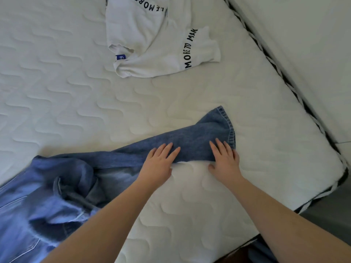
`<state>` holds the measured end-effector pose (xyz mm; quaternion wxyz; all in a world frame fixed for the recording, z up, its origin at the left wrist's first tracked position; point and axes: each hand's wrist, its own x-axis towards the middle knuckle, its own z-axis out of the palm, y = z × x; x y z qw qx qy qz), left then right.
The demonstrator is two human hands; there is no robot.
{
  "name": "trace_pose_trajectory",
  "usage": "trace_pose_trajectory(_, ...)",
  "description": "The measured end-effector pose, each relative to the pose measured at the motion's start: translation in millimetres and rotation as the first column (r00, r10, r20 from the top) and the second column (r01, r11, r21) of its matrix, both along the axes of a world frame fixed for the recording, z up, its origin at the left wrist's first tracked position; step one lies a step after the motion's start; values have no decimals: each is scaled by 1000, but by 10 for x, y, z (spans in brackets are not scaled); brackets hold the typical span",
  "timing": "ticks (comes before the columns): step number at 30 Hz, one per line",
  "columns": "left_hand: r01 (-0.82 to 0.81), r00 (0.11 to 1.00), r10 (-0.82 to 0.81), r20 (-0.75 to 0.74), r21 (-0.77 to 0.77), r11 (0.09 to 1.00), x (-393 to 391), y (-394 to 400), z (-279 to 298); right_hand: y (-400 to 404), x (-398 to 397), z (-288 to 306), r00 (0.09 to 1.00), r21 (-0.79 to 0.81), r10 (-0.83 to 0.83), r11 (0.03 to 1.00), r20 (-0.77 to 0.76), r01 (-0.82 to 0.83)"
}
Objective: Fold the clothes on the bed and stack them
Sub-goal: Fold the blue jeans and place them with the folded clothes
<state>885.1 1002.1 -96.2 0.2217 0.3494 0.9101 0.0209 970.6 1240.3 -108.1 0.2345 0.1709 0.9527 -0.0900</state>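
White quilted fabric covers the mattress (79,95), and we see that its far-right edge carries a black and white patterned border (284,76). Beyond this edge we see a pale wall (303,35), and a grey floor (330,211) shows at the lower right corner of the bed.

We find the blue denim garment (47,196) at the lower left, bunched and wrinkled there, with one long part stretching to the right across the mattress until its hemmed end (220,120). Near the top we see a white T-shirt (148,40) with black printed letters and a small blue label (120,57); it lies crumpled, well apart from the denim.

We see our left hand (158,163) resting flat on the stretched denim part, fingers straight and close together. Our right hand (225,160) presses flat just beside it, near the hem, fingers also straight, with the thumb on the mattress. Neither hand grips the cloth.
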Motion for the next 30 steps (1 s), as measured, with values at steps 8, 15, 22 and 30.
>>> trace_pose_trajectory(8,-11,1000,7,-26,-179,984,-117,307,-125,167,-10,-166,955,126,198,977,-221,-173)
trace_pose_trajectory(15,-19,996,14,-88,-46,999,-285,472,-9,546,-285,220,853,-190,-150,980,-500,60)
trace_pose_trajectory(22,-299,940,160,301,500,813,-462,964,368,627,-724,797,738,-680,-468,733,-485,19)
trace_pose_trajectory(30,-473,776,81,625,493,730,-937,1075,995,846,-814,756,852,-608,-392,786,-348,113)
